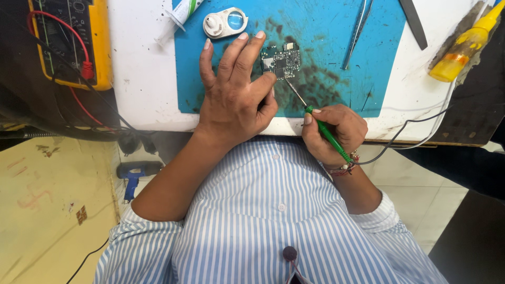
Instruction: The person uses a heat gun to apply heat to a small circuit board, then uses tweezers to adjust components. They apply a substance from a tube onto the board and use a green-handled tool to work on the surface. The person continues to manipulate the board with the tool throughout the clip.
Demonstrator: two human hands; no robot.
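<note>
At the worktop's near edge the right hand (336, 131) grips a green-handled tool (326, 131), its shaft slanting up-left to the circuit board (281, 60). The left hand (234, 92), fingers spread, pins the board on the blue mat (326, 47); tweezers (357, 31) lie beyond

Green-handled tool (329, 135), blue mat (336, 42), blue-and-white striped shirt (263, 210), yellow meter (100, 42).

Circuit board (281, 61) on mat (336, 31) between my hands; tweezers (356, 32) lie right of it, multimeter (71, 39) far left on bench (142, 79).
</note>
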